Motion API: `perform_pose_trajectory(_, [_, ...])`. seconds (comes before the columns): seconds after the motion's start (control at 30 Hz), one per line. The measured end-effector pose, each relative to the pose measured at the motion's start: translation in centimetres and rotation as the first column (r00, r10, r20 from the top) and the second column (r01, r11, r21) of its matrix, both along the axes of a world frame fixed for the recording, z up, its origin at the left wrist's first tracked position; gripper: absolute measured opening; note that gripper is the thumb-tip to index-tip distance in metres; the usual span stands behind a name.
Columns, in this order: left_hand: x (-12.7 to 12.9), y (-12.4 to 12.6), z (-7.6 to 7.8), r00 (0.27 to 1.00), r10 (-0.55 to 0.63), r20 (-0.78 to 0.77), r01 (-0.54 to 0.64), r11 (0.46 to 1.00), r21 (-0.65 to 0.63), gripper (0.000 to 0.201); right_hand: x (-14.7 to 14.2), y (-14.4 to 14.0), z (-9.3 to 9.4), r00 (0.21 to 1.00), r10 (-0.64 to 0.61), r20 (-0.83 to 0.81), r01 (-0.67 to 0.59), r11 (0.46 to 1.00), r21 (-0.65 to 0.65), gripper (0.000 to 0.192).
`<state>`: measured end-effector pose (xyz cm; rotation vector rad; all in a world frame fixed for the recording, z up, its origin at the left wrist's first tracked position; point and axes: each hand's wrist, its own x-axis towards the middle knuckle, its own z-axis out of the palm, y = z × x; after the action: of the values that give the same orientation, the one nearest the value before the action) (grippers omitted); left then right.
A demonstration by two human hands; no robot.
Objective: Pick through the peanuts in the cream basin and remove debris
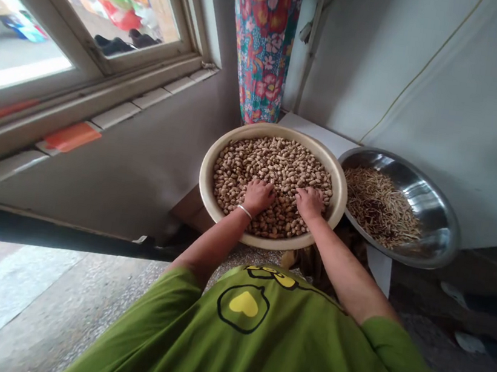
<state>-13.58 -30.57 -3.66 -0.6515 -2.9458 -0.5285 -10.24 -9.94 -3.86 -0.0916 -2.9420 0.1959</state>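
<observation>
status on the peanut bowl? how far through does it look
Done: the steel bowl to the right holds a modest heap of thin husk-like bits. In hand: left hand and right hand are both down in the peanuts. Left: the beige bowl looks nearly full, so most appears still ahead. Whether those peanuts are already sorted can't be told.

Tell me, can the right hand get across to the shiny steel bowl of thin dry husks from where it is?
Probably yes. The right hand rests on the peanuts in the round beige basin, near the basin's right side, and the shiny steel bowl sits just beside that rim with nothing visible between them.
</observation>
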Motion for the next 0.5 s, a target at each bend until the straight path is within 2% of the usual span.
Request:
perform_pose_trajectory(0.1, [0.1,0.1,-0.3,1.0,-0.002,-0.017,0.002,1.0,-0.01,0.038,-1.1,-0.6,-0.5,1.0,0.0,0.024,0.0,1.0,0.016,0.034])
perform_pose_trajectory(0.27, [0.0,-0.3,-0.7,0.998,0.001,-0.065,0.001,1.0,0.031,0.038,-1.8,-1.0,-0.8,0.998,-0.046,0.033,0.046,0.999,0.001,0.028])
perform_pose_trajectory(0.33, [0.1,-0.5,-0.4,0.994,0.005,-0.107,0.006,0.994,0.106,0.039,-1.7,-1.0,-0.5,0.999,-0.026,-0.033,0.022,0.995,-0.102,0.022])
perform_pose_trajectory(0.37, [0.1,-0.5,-0.2,0.991,0.011,-0.13,0.011,0.986,0.166,0.041,-1.5,-1.0,-0.3,0.997,-0.018,-0.077,0.002,0.979,-0.202,0.02])
perform_pose_trajectory(0.4, [0.2,-0.3,0.0,0.99,0.012,-0.144,0.023,0.97,0.241,0.043,-1.2,-1.0,-0.2,0.993,-0.017,-0.113,-0.022,0.941,-0.337,0.019])
perform_pose_trajectory(0.43, [0.4,0.0,0.3,0.99,-0.001,-0.139,0.047,0.943,0.33,0.045,-0.9,-1.1,0.0,0.991,-0.027,-0.13,-0.042,0.865,-0.499,0.019])
perform_pose_trajectory(0.47, [0.6,0.5,0.4,0.994,-0.031,-0.108,0.075,0.899,0.432,0.047,-0.4,-1.3,0.0,0.992,-0.037,-0.12,-0.053,0.742,-0.668,0.02])
perform_pose_trajectory(0.5, [0.9,1.1,0.5,0.996,-0.083,-0.045,0.094,0.834,0.543,0.047,0.1,-1.5,0.1,0.996,-0.033,-0.086,-0.052,0.578,-0.815,0.024])
